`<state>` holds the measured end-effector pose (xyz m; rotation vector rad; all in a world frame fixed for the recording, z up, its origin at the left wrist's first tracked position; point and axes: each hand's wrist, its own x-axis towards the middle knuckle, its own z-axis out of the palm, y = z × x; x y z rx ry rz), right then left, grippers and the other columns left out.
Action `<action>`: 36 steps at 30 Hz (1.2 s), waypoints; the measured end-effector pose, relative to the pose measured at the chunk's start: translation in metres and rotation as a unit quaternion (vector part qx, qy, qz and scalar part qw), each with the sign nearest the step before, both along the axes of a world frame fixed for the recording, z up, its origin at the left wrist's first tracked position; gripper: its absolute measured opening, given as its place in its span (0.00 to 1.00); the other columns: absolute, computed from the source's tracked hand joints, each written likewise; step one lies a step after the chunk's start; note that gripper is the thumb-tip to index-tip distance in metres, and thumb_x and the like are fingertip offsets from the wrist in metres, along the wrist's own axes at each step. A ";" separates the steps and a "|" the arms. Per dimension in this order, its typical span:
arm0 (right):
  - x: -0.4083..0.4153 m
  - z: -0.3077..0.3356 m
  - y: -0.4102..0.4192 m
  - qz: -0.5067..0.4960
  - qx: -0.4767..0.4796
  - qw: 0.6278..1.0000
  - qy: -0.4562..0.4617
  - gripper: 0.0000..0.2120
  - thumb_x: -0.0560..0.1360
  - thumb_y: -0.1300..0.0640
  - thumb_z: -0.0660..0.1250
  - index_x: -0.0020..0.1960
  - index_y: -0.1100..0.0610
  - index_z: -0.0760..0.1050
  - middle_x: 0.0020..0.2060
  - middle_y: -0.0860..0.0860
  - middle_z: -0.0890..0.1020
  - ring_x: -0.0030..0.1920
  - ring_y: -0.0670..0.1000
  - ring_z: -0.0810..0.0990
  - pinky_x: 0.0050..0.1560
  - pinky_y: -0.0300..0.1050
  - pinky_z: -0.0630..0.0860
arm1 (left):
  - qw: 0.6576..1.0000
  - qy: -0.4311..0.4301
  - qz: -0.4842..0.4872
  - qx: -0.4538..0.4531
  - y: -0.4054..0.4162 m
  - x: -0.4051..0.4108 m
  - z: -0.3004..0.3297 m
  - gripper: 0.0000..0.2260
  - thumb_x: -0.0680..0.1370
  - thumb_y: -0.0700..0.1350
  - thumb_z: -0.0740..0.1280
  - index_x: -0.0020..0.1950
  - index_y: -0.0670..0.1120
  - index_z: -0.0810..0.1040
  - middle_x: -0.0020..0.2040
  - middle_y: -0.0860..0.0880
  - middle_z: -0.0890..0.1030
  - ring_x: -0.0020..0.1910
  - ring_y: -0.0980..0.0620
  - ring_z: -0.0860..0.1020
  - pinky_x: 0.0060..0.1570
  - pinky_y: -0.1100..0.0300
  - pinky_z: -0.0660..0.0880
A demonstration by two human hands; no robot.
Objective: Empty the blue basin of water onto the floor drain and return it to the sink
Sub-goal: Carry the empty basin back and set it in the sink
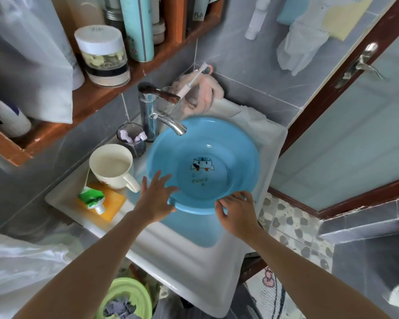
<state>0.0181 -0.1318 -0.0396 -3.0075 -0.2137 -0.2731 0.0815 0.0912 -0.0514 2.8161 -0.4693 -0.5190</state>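
We see the blue basin [203,164] sitting in the white sink [194,261], directly under the faucet [168,123]. It seems to hold shallow clear water, but we cannot be sure how much.

Our left hand [156,199] is at 8 o'clock on the rim, fingers spread wide and flat, touching the edge but not closed around it. Our right hand [237,210] is at 5 o'clock, fingers curled over the rim in a light hold.

We judge there are 2 risks. With only 1 hand really holding, the basin may tip when lifted and spill water on the sink edge. Also the far rim at 12 o'clock lies under the faucet spout and could catch on it. The cream mug [113,166] at 9 o'clock stands near the left hand and could be knocked.
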 end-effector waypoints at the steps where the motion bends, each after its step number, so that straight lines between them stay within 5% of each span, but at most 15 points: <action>1: 0.005 0.002 0.001 -0.018 0.007 1.000 0.007 0.12 0.69 0.57 0.65 0.27 0.55 0.79 0.21 0.48 0.79 0.29 0.52 0.80 0.47 0.44 0.63 | 0.999 -0.010 0.036 -0.025 -0.002 -0.001 0.000 0.26 0.73 0.48 0.67 0.71 0.55 0.69 0.78 0.49 0.53 0.78 0.46 0.43 0.75 0.43 0.43; 3: 0.016 0.005 0.003 -0.067 0.029 0.997 0.027 0.11 0.71 0.58 0.65 0.32 0.56 0.81 0.24 0.51 0.82 0.33 0.55 0.81 0.48 0.46 0.64 | 0.994 -0.011 0.084 -0.074 -0.011 -0.006 0.001 0.26 0.73 0.40 0.64 0.72 0.51 0.68 0.78 0.45 0.52 0.78 0.43 0.42 0.76 0.47 0.46; 7: 0.042 0.016 0.003 -0.190 0.103 0.976 0.038 0.15 0.75 0.60 0.61 0.59 0.58 0.79 0.54 0.57 0.82 0.57 0.59 0.77 0.56 0.50 0.70 | 0.940 0.032 0.242 -0.237 -0.031 -0.013 0.006 0.30 0.72 0.34 0.62 0.74 0.42 0.62 0.78 0.38 0.47 0.77 0.40 0.43 0.76 0.53 0.46; 11: 0.060 0.024 -0.019 -0.321 0.097 0.936 0.103 0.26 0.74 0.61 0.60 0.71 0.61 0.63 0.69 0.59 0.66 0.68 0.61 0.65 0.61 0.56 0.69 | 0.779 0.100 0.476 -0.396 -0.040 -0.006 0.011 0.28 0.72 0.36 0.62 0.72 0.41 0.60 0.76 0.38 0.53 0.73 0.42 0.59 0.70 0.51 0.63; 13: 0.063 0.023 -0.029 -0.376 0.223 0.889 0.137 0.30 0.73 0.64 0.59 0.74 0.62 0.56 0.70 0.60 0.63 0.68 0.63 0.64 0.62 0.56 0.69 | 0.705 0.143 0.533 -0.447 -0.044 -0.004 0.011 0.19 0.72 0.38 0.63 0.61 0.40 0.64 0.64 0.41 0.69 0.57 0.42 0.71 0.55 0.52 0.72; 15: 0.061 0.019 -0.029 -0.425 0.363 0.817 0.144 0.28 0.73 0.65 0.59 0.73 0.61 0.58 0.66 0.61 0.69 0.65 0.63 0.70 0.56 0.50 0.70 | 0.673 0.187 0.539 -0.470 -0.047 -0.004 0.010 0.18 0.72 0.37 0.62 0.60 0.41 0.63 0.50 0.47 0.72 0.49 0.46 0.71 0.51 0.51 0.74; 18: 0.051 0.006 -0.022 -0.446 0.473 0.748 0.131 0.23 0.73 0.67 0.58 0.68 0.64 0.64 0.52 0.60 0.77 0.54 0.60 0.74 0.48 0.43 0.68 | 0.699 0.168 0.516 -0.465 -0.046 0.002 0.006 0.22 0.72 0.35 0.61 0.65 0.41 0.61 0.43 0.52 0.69 0.49 0.46 0.71 0.56 0.47 0.76; 21: 0.044 0.000 -0.019 -0.462 0.500 0.725 0.100 0.21 0.72 0.66 0.61 0.64 0.67 0.67 0.56 0.62 0.78 0.48 0.56 0.75 0.46 0.43 0.69 | 0.722 0.112 0.494 -0.472 -0.042 0.012 0.013 0.22 0.72 0.33 0.60 0.66 0.40 0.63 0.51 0.45 0.73 0.50 0.44 0.73 0.49 0.53 0.74; 25: 0.036 -0.002 -0.010 -0.454 0.456 0.754 0.129 0.20 0.70 0.56 0.64 0.59 0.65 0.69 0.47 0.59 0.81 0.46 0.60 0.83 0.40 0.45 0.75 | 0.740 0.044 0.488 -0.461 -0.041 0.026 0.015 0.25 0.72 0.33 0.60 0.69 0.40 0.63 0.62 0.39 0.75 0.58 0.38 0.75 0.54 0.51 0.74; 29: 0.032 -0.002 -0.007 -0.431 0.405 0.783 0.192 0.22 0.72 0.48 0.60 0.57 0.64 0.72 0.46 0.60 0.83 0.44 0.60 0.83 0.50 0.54 0.80 | 0.713 0.029 0.513 -0.477 -0.050 0.029 0.016 0.31 0.72 0.33 0.61 0.74 0.43 0.57 0.68 0.40 0.71 0.65 0.40 0.72 0.66 0.45 0.70; 32: 0.029 0.001 -0.017 -0.421 0.323 0.821 0.210 0.24 0.75 0.44 0.55 0.54 0.64 0.76 0.47 0.59 0.84 0.46 0.59 0.82 0.51 0.51 0.78 | 0.709 0.033 0.529 -0.465 -0.056 0.022 0.012 0.35 0.71 0.30 0.59 0.76 0.46 0.54 0.70 0.40 0.67 0.67 0.40 0.69 0.67 0.45 0.69; 36: 0.038 0.011 -0.032 -0.412 0.385 0.811 0.159 0.23 0.78 0.53 0.55 0.70 0.60 0.65 0.60 0.60 0.78 0.55 0.61 0.79 0.57 0.57 0.77 | 0.741 0.048 0.525 -0.415 -0.052 0.017 0.004 0.36 0.71 0.30 0.57 0.77 0.48 0.52 0.71 0.41 0.67 0.68 0.39 0.68 0.68 0.47 0.68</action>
